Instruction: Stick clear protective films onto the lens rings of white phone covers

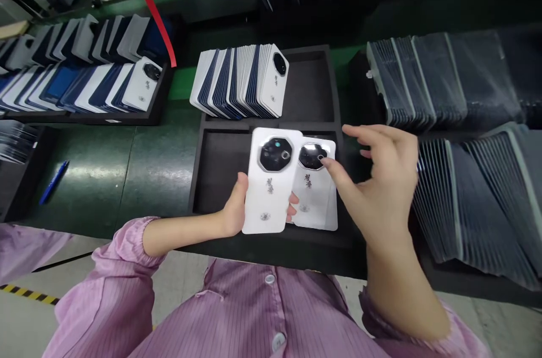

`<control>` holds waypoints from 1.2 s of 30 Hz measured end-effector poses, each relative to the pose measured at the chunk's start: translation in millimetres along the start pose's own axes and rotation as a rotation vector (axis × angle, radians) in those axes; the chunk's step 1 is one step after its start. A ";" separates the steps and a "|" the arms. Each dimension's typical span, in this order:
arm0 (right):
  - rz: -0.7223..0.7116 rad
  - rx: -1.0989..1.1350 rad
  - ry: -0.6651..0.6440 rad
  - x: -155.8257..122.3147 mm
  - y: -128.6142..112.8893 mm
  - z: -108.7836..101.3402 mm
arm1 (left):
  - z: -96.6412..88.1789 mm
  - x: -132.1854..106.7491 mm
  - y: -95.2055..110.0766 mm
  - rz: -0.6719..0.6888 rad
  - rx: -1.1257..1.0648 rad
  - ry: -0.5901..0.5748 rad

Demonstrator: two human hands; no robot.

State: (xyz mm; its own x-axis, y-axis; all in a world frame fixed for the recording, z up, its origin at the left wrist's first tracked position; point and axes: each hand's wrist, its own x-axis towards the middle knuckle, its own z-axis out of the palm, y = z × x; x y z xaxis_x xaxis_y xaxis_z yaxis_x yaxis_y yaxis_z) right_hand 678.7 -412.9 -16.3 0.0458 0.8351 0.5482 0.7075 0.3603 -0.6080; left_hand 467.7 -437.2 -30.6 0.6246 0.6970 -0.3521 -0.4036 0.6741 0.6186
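Note:
My left hand grips a white phone back cover by its sides, thumb on the left edge and fingertips showing at the right. The cover has a black octagonal camera window, dark lettering and a small emblem. Partly behind it, a second white back cover lies over the tray's front right compartment. My right hand is open above that cover's right side, thumb and fingers spread apart. The thumb tip overlaps its camera window; whether it touches cannot be made out.
A fanned stack of white and blue covers stands in the black tray's back left compartment. More cover rows fill trays on the left. Dark clear-edged panels stand at right. A blue pen lies on the green bench.

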 end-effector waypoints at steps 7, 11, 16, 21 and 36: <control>-0.278 0.146 -0.069 -0.7 -15.8 1.4 | -5.8 2.6 -3.0 -0.083 0.281 -0.125; -0.197 0.208 -0.112 -0.3 -15.4 -0.3 | -0.4 -2.0 6.5 -0.036 0.430 -0.182; -0.173 0.258 -0.124 1.0 -15.6 -6.5 | 1.7 -3.7 10.9 -0.054 0.453 -0.196; -0.186 0.237 -0.099 1.6 -14.0 -6.1 | 0.2 -2.6 9.6 -0.065 0.455 -0.187; -0.460 0.041 -0.081 -2.2 -13.7 -2.9 | -1.0 -3.1 1.2 -0.072 0.023 -0.107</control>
State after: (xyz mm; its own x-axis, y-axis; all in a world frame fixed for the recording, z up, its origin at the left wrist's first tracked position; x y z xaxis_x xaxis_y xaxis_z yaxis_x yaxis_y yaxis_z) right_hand 671.0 -420.9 -7.6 -0.3225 0.6138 0.7206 0.6125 0.7157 -0.3355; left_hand 464.6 -438.3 -29.5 0.7201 0.6157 -0.3200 -0.3399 0.7150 0.6109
